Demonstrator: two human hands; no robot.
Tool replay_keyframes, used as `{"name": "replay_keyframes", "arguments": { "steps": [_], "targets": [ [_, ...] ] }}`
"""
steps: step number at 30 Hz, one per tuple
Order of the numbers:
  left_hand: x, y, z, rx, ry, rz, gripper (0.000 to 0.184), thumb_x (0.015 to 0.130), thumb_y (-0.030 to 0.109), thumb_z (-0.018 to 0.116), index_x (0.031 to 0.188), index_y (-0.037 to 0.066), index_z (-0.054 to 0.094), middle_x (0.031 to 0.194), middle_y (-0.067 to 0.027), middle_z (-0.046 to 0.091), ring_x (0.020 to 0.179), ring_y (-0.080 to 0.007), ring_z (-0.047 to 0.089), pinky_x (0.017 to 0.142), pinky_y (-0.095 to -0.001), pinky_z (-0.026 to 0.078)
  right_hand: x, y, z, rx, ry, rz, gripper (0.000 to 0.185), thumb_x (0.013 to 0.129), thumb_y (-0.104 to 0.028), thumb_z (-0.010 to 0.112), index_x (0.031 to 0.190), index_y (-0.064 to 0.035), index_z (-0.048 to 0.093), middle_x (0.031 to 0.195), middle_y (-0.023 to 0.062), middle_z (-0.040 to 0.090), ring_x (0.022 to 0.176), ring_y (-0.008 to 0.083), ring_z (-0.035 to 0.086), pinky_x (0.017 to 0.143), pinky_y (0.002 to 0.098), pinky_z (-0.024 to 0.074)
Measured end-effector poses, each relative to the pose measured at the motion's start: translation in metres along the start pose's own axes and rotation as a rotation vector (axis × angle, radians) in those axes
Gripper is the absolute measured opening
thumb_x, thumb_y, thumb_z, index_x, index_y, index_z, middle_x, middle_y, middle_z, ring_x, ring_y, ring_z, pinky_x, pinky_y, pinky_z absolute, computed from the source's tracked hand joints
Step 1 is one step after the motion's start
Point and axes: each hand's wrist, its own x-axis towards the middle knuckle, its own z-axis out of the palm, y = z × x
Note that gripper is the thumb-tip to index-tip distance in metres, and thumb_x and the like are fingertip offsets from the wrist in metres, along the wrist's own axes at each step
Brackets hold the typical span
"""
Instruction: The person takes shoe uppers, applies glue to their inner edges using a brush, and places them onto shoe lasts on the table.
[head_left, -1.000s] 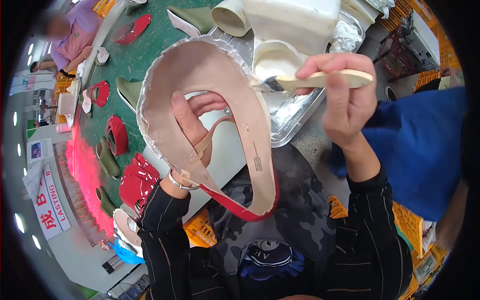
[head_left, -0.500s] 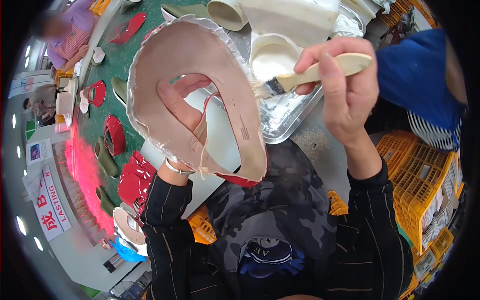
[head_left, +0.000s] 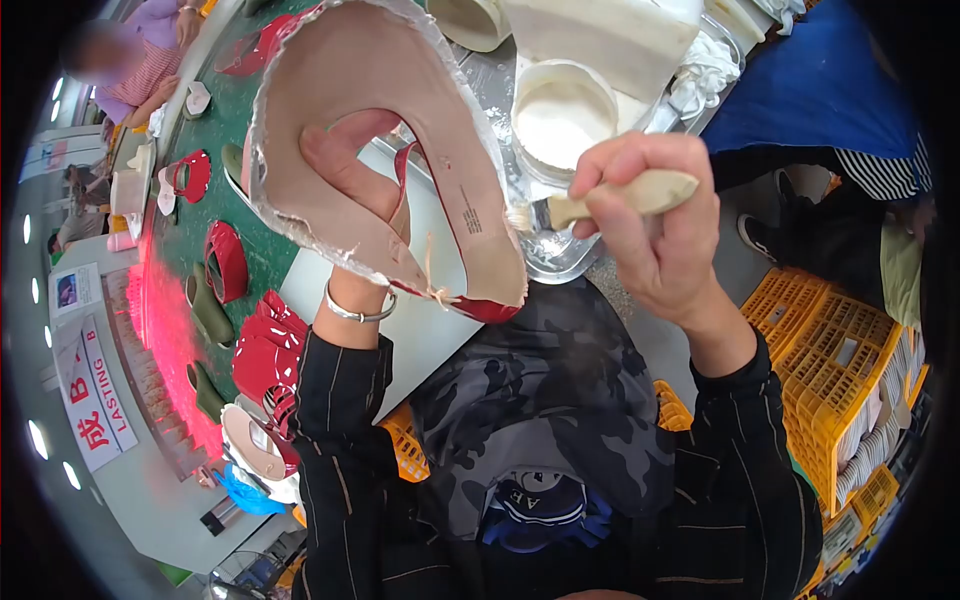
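Observation:
My left hand [head_left: 350,165] is closed around a red shoe upper [head_left: 455,165], its fingers showing through the opening. The beige lining faces me, and whitish residue lines its rough edge. My right hand [head_left: 665,240] grips the wooden handle of a paintbrush [head_left: 570,208]. The bristles meet the edge of the upper on its right side, or lie just beside it. Just beyond the brush stands a round cup [head_left: 545,168] of white liquid, probably glue, on a smeared metal tray [head_left: 565,268].
Red upper pieces [head_left: 268,345] and olive-green ones [head_left: 208,310] lie on the green table [head_left: 250,240] to my left. Yellow crates [head_left: 810,350] stand at right, near a person in blue [head_left: 830,90]. Another person in purple [head_left: 155,50] sits across the table.
The upper has shifted slightly up and left, still in my left hand. My right hand and the brush have moved lower, with the bristles further down along the edge.

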Motion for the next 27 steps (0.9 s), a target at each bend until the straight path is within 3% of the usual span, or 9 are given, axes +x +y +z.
{"name": "replay_keyframes", "arguments": {
  "steps": [2, 6, 11, 14, 15, 18, 20, 22, 27],
  "targets": [
    [0.006, -0.006, -0.002, -0.013, 0.037, 0.03, 0.058, 0.095, 0.049, 0.024, 0.112, -0.001, 0.048, 0.093, -0.015, 0.063, 0.083, -0.0227, 0.061, 0.078, -0.0326, 0.048, -0.002, 0.0, -0.001, -0.017, -0.014, -0.034, 0.02, 0.087, 0.001, 0.049, 0.102, -0.0002, 0.036, 0.089, 0.0154, 0.056, 0.065, 0.0113, 0.058, 0.056, 0.0212, 0.0489],
    [0.022, -0.01, -0.004, -0.035, 0.161, 0.138, 0.04, 0.098, 0.028, 0.03, 0.106, -0.007, 0.045, 0.08, -0.0126, 0.064, 0.068, -0.0194, 0.06, 0.072, -0.0279, 0.047, 0.008, 0.005, -0.011, -0.01, 0.098, -0.225, 0.024, 0.082, 0.003, 0.054, 0.104, -0.001, 0.044, 0.084, 0.0123, 0.06, 0.061, 0.014, 0.059, 0.055, 0.0235, 0.049],
    [0.039, 0.008, 0.0, -0.019, 0.217, 0.169, 0.041, 0.097, 0.033, 0.034, 0.098, -0.006, 0.049, 0.073, -0.0135, 0.064, 0.065, -0.0197, 0.062, 0.066, -0.0286, 0.049, 0.033, -0.007, -0.017, -0.604, -0.555, -0.349, 0.039, 0.073, -0.006, 0.059, 0.111, -0.0133, 0.058, 0.07, 0.0031, 0.054, 0.053, 0.0184, 0.054, 0.046, 0.0274, 0.0452],
    [0.053, 0.015, -0.001, -0.228, 0.261, -0.019, 0.034, 0.096, 0.029, 0.04, 0.093, -0.004, 0.048, 0.075, -0.0121, 0.065, 0.061, -0.02, 0.062, 0.063, -0.0279, 0.048, 0.041, -0.002, -0.013, -0.579, -0.615, -0.33, 0.043, 0.069, -0.006, 0.06, 0.11, -0.0146, 0.058, 0.069, 0.0023, 0.053, 0.053, 0.0188, 0.055, 0.045, 0.029, 0.0441],
    [0.057, 0.001, -0.002, -0.008, 0.256, 0.186, 0.029, 0.095, 0.025, 0.044, 0.095, -0.004, 0.047, 0.073, -0.0123, 0.065, 0.06, -0.0194, 0.062, 0.06, -0.0278, 0.048, 0.044, 0.0, -0.014, -0.57, -0.634, -0.323, 0.043, 0.068, -0.006, 0.06, 0.11, -0.0142, 0.058, 0.069, 0.0026, 0.053, 0.054, 0.019, 0.055, 0.046, 0.0292, 0.0443],
    [0.058, -0.005, 0.004, -0.452, 0.32, 0.069, 0.023, 0.091, 0.016, 0.052, 0.101, -0.002, 0.043, 0.086, -0.0138, 0.062, 0.06, -0.018, 0.063, 0.058, -0.0289, 0.052, 0.045, 0.001, -0.011, -0.482, -0.498, -0.409, 0.026, 0.065, -0.004, 0.061, 0.09, -0.0113, 0.06, 0.067, 0.0037, 0.053, 0.056, 0.0209, 0.057, 0.048, 0.0314, 0.0454],
    [0.056, 0.016, 0.002, -0.725, 0.229, -0.042, 0.024, 0.093, 0.019, 0.05, 0.103, -0.001, 0.043, 0.097, -0.0133, 0.059, 0.062, -0.0181, 0.064, 0.06, -0.0298, 0.054, 0.05, 0.004, -0.01, -0.508, -0.443, -0.486, 0.022, 0.066, -0.006, 0.06, 0.087, -0.0119, 0.057, 0.068, 0.0034, 0.053, 0.058, 0.0201, 0.057, 0.048, 0.0304, 0.0452],
    [0.049, 0.033, -0.005, -0.752, 0.08, -0.069, 0.036, 0.094, 0.032, 0.044, 0.11, 0.0, 0.047, 0.099, -0.018, 0.06, 0.08, -0.0267, 0.064, 0.07, -0.0405, 0.055, 0.059, -0.002, -0.013, -0.545, -0.45, -0.516, 0.021, 0.068, -0.008, 0.059, 0.088, -0.0133, 0.056, 0.071, 0.0024, 0.053, 0.06, 0.018, 0.057, 0.049, 0.0288, 0.0446],
    [0.024, 0.033, -0.006, -0.914, -0.202, -0.446, 0.029, 0.095, 0.023, 0.041, 0.113, 0.001, 0.049, 0.11, -0.0149, 0.058, 0.101, -0.0217, 0.058, 0.082, -0.0374, 0.051, 0.069, -0.019, -0.012, -0.571, -0.463, -0.556, 0.023, 0.061, -0.004, 0.061, 0.083, -0.0103, 0.057, 0.066, 0.0035, 0.052, 0.057, 0.0189, 0.055, 0.047, 0.0306, 0.0439]
  ]
}}
